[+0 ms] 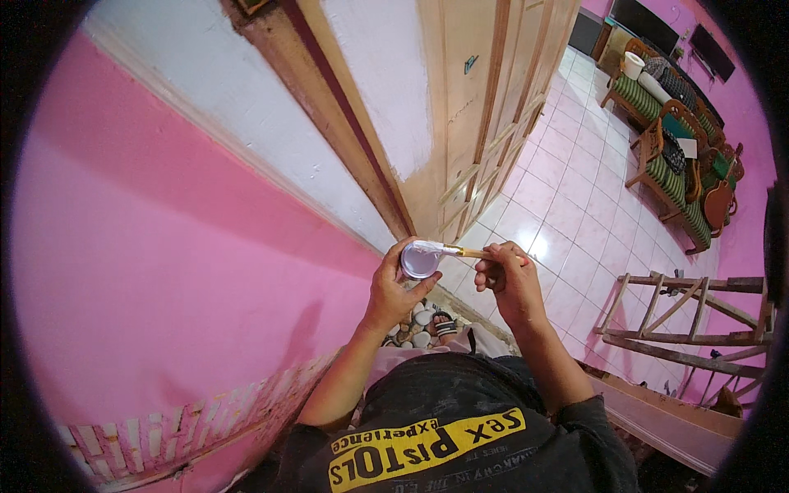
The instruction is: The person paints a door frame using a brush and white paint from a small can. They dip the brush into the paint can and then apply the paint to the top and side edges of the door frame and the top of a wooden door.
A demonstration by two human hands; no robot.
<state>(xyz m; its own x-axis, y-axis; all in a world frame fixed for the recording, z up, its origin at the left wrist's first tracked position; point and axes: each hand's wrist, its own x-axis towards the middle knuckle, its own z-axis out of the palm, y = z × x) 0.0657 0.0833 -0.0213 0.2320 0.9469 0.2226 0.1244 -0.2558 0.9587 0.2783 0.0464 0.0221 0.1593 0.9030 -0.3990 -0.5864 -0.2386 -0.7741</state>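
My left hand (pixel 393 289) is wrapped round a small round can (pixel 421 263) with pale whitish paint in it, held in front of my body. In my right hand (pixel 511 279) is a paintbrush (pixel 469 252), pinched by its wooden handle and pointing left. White paint coats the brush's bristles, which lie at the can's upper right rim. Beyond both hands stands a wooden door (pixel 472 107), bare in places, with a white-painted area (pixel 386 90) beside it.
A pink wall (pixel 189 222) fills the left, edged by a white band (pixel 222 90). On the right a tiled floor (pixel 567 189) carries a wooden ladder (pixel 690 312) and carved benches (pixel 670 177) with striped cushions. A pebble-patterned mat (pixel 421 329) shows below my hands.
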